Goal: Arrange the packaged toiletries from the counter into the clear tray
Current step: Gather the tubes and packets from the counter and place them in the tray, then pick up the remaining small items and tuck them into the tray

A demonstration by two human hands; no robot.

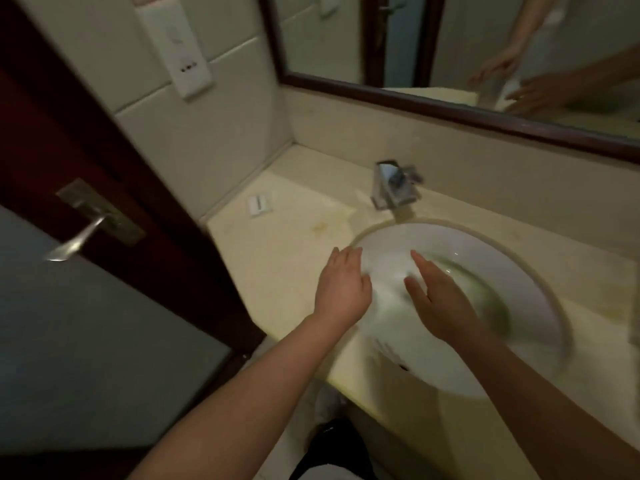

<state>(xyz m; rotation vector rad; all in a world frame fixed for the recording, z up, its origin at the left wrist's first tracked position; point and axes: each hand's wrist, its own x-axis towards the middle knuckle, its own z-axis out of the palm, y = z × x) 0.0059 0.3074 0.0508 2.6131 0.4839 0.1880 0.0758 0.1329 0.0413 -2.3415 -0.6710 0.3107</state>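
Note:
One small white packaged item (259, 205) lies flat on the cream counter (277, 258) near the back left corner, by the wall. My left hand (341, 285) hovers over the left rim of the white sink basin (460, 258), fingers spread, holding nothing. My right hand (440, 299) hovers over the middle of the basin, fingers apart and empty too. Both hands are well in front of the packet and to its right. No clear tray is in view. The picture is blurred by motion.
A chrome faucet (394, 185) stands behind the basin. A framed mirror (485, 64) runs along the back wall. A dark wooden door (52, 168) with a metal lever handle (79, 237) is close on the left. A wall socket plate (176, 43) sits above the counter corner.

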